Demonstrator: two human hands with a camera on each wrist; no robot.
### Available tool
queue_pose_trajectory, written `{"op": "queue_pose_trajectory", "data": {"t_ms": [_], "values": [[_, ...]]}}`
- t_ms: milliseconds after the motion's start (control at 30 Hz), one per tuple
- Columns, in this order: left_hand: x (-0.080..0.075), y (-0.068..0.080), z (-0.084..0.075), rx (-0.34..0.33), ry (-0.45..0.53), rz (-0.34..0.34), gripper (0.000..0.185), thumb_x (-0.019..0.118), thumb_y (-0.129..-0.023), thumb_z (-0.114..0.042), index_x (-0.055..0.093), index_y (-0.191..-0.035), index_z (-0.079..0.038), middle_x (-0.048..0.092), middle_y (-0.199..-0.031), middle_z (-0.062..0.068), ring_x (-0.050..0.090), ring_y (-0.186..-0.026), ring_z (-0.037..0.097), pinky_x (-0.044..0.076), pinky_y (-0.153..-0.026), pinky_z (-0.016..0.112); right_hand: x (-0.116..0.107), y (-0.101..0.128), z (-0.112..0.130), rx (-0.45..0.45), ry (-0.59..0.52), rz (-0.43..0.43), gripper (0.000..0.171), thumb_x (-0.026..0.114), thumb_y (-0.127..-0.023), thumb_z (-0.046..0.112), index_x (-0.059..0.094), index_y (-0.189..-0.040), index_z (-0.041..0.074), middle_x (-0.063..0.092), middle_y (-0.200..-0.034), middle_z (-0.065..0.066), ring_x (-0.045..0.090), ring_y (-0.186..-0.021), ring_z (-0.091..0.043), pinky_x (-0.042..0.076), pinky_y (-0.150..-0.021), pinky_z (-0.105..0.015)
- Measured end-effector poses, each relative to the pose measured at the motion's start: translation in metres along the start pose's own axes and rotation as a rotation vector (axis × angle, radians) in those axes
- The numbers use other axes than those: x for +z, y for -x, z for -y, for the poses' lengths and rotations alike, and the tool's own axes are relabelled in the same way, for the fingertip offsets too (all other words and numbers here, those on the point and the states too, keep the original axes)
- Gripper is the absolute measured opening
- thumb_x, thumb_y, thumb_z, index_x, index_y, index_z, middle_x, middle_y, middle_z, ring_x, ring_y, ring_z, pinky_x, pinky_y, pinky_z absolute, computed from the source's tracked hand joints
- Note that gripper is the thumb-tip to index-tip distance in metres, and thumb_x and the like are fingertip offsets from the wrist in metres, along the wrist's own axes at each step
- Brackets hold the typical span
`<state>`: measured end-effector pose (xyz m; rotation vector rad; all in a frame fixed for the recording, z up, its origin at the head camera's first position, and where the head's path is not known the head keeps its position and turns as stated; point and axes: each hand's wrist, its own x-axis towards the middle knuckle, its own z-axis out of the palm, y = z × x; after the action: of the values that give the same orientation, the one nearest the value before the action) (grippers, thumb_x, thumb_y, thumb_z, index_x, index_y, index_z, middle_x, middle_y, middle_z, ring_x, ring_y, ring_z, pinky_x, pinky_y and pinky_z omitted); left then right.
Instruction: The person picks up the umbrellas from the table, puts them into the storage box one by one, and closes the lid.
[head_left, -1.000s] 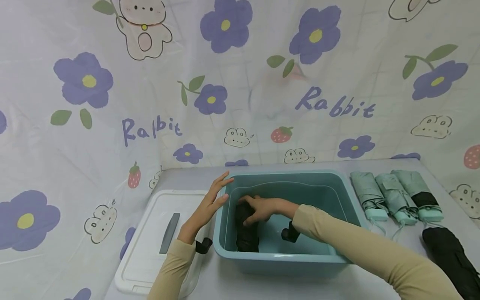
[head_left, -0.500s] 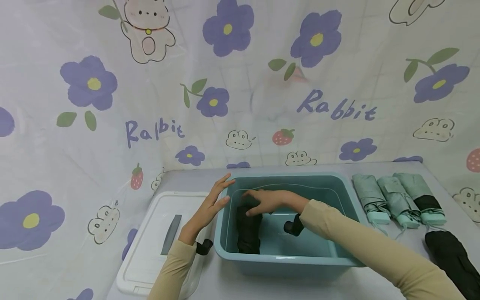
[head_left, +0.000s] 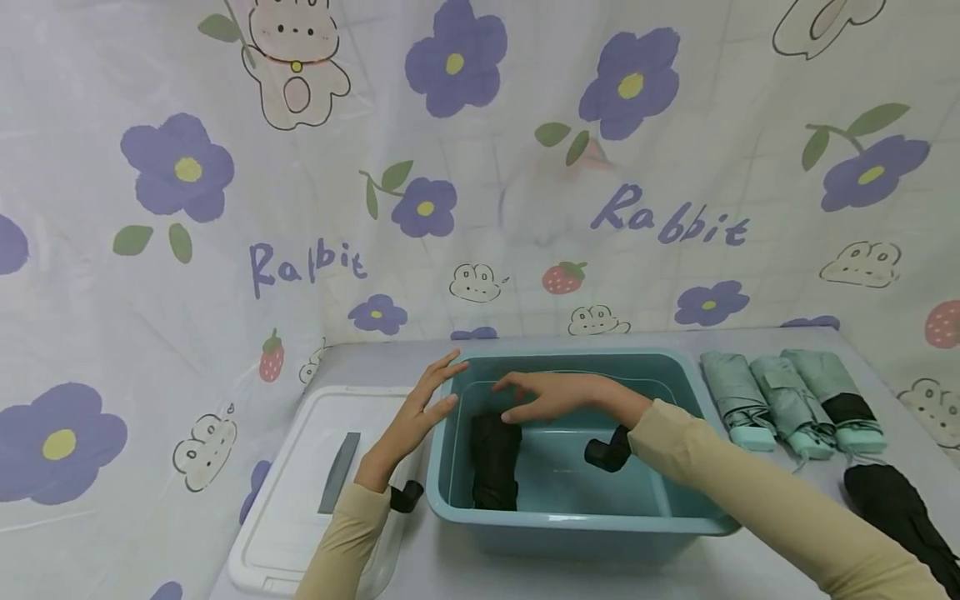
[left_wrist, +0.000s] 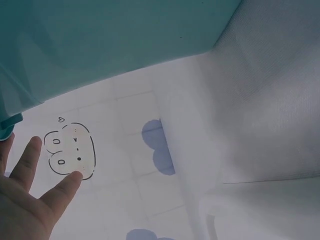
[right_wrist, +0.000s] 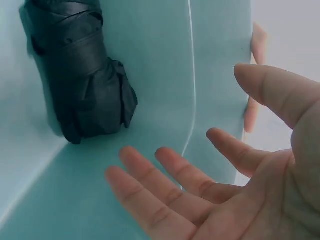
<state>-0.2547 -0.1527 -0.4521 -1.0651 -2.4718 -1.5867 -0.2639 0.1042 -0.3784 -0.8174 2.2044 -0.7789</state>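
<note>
A black folded umbrella [head_left: 495,467] lies inside the blue-green plastic bin [head_left: 570,521], along its left wall. My right hand [head_left: 558,396] hovers in the bin over the umbrella's far end, fingers spread and holding nothing. In the right wrist view, a gap shows between this hand [right_wrist: 210,205] and the umbrella [right_wrist: 82,75]. My left hand [head_left: 412,417] is at the bin's left rim with extended fingers. In the left wrist view, its fingertips [left_wrist: 35,142] lie near the bin [left_wrist: 115,40]; whether all touch is unclear.
A white lid [head_left: 300,475] with a grey handle lies left of the bin. On the right side rest 3 light green folded umbrellas, including the leftmost one [head_left: 738,400], and another black folded umbrella [head_left: 892,517]. A patterned curtain [head_left: 525,208] hangs behind the table.
My right hand has let go of the black umbrella, lifting off and shifting to the right. The umbrella stays in the bin. My left hand keeps its place at the rim.
</note>
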Motion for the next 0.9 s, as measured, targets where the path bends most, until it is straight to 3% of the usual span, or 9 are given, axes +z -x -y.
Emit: {"op": "queue_pose_trajectory", "data": {"t_ms": [567,767,900], "values": [[0.001,0.000,0.002,0.013,-0.021,-0.018,0.045,0.044,-0.097,-0.015,0.039,-0.140,-0.004,0.019,-0.152,0.015,0.016,-0.140,0.032,0.018,-0.103,0.065,-0.005,0.022,0.008,-0.057,-0.004,-0.057,0.050,0.054,-0.094,0.032,0.038,-0.138,0.014,0.049,-0.128,-0.016,0.062,-0.092,-0.021,0.050,-0.079,-0.036],[0.003,-0.002,0.027,0.023,-0.033,-0.036,0.045,0.044,-0.098,-0.022,0.039,-0.141,-0.013,0.019,-0.154,0.004,0.016,-0.141,0.023,0.017,-0.103,0.065,-0.008,0.029,0.008,-0.086,-0.012,-0.084,0.049,0.054,-0.094,0.031,0.039,-0.138,0.014,0.048,-0.130,-0.017,0.058,-0.108,-0.030,0.048,-0.086,-0.040],[0.003,-0.002,0.036,0.022,-0.041,-0.037,0.045,0.043,-0.098,-0.031,0.039,-0.142,-0.022,0.018,-0.154,-0.003,0.016,-0.141,0.017,0.018,-0.104,0.063,-0.011,0.034,0.006,-0.085,-0.050,-0.100,0.051,0.054,-0.094,0.032,0.037,-0.139,0.015,0.046,-0.132,-0.017,0.058,-0.109,-0.030,0.049,-0.085,-0.040]]}}
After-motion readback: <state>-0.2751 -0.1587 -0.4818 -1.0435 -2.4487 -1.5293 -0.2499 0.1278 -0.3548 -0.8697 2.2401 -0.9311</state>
